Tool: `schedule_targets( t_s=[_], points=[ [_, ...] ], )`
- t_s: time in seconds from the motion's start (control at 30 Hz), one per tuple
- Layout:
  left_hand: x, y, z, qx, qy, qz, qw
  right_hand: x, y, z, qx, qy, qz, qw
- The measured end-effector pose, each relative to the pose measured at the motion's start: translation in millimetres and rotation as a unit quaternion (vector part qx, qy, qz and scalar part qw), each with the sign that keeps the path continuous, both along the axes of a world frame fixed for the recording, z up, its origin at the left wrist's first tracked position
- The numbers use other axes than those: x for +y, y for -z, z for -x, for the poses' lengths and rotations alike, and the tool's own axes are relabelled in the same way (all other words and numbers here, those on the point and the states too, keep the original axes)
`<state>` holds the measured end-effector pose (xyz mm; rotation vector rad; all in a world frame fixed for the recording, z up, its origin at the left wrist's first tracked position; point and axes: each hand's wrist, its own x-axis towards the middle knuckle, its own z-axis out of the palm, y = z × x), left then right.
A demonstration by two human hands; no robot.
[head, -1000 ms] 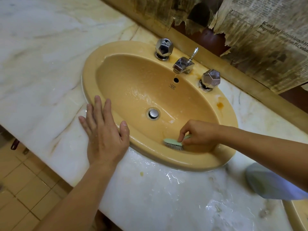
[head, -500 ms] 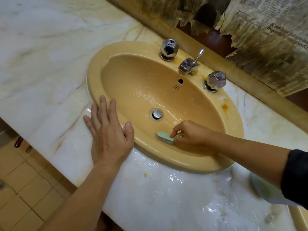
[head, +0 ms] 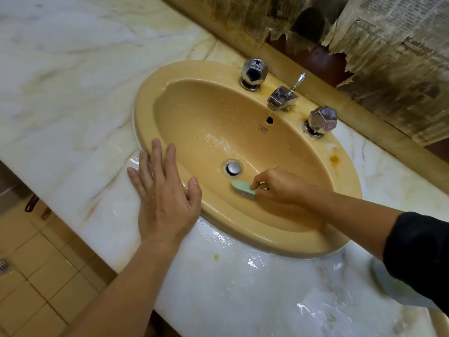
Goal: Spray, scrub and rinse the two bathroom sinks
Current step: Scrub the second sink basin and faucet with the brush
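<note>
A yellow oval sink [head: 170, 93] is set into a wet marble counter [head: 73, 69]. My right hand [head: 281, 186] grips a light green scrub brush [head: 243, 188], bristles down on the near wall of the bowl, just below the chrome drain [head: 233, 167]. My left hand [head: 165, 190] rests flat with fingers spread on the sink's near left rim and the counter beside it. Water droplets cover the bowl. A corner of a second yellow sink [head: 439, 322] shows at the bottom right.
Two faceted chrome tap knobs [head: 254, 72] [head: 322, 120] flank a chrome spout [head: 281, 98] at the sink's back. Torn newspaper [head: 401, 57] covers the wall behind. A pale blue-grey object [head: 398, 293] lies on the counter under my right arm. Beige floor tiles [head: 36, 288] lie to the left.
My right hand has slid the brush leftward along the near wall of the bowl, closer to the drain. My left hand stays planted on the rim.
</note>
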<state>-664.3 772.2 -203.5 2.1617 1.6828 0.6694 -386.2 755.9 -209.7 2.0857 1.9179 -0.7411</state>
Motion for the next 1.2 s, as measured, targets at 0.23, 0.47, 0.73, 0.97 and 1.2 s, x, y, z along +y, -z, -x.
schedule_targets(
  t_s=[0.23, 0.47, 0.73, 0.97, 1.2],
  points=[
    [1, 0, -2, 0.004, -0.003, 0.002, 1.0, -2, -10, -6, -0.038, -0.014, 0.024, 0.999],
    [1, -1, 0, 0.005, 0.001, 0.006, 1.0, -8, -57, -11, -0.149, -0.065, 0.131, 0.978],
    [1, -2, -1, 0.003, 0.0, 0.009, 1.0, -5, -94, -18, -0.192, -0.106, 0.216, 0.951],
    [1, -1, -1, 0.008, -0.004, 0.007, 1.0, 8, -120, -30, -0.286, -0.104, 0.172, 0.937],
    [2, 0, -1, 0.006, -0.004, 0.006, 1.0, 18, -126, -21, -0.345, -0.104, 0.062, 0.931]
  ],
)
